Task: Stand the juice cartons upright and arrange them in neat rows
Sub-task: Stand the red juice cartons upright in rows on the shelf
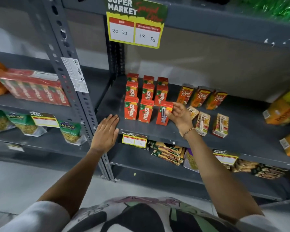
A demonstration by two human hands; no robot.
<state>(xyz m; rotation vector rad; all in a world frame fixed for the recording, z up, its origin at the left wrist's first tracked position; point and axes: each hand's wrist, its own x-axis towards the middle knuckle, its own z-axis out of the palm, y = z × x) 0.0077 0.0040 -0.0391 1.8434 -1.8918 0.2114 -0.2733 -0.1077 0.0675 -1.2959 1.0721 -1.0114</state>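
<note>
Our right hand [177, 113] pinches an upright red carton [164, 113] with its straw side facing us, just right of two front-row cartons [138, 110], while our open left hand [105, 133] rests flat, empty.

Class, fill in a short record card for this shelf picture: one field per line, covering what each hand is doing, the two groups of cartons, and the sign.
left hand: flat on the shelf front edge, holding nothing
right hand: gripping a red Maaza carton, straw side facing the camera
Maaza cartons: upright, three rows of three including the held one
Real cartons: three upright behind, three more in front
price sign: 20 Rs, discounted 18 Rs
</note>
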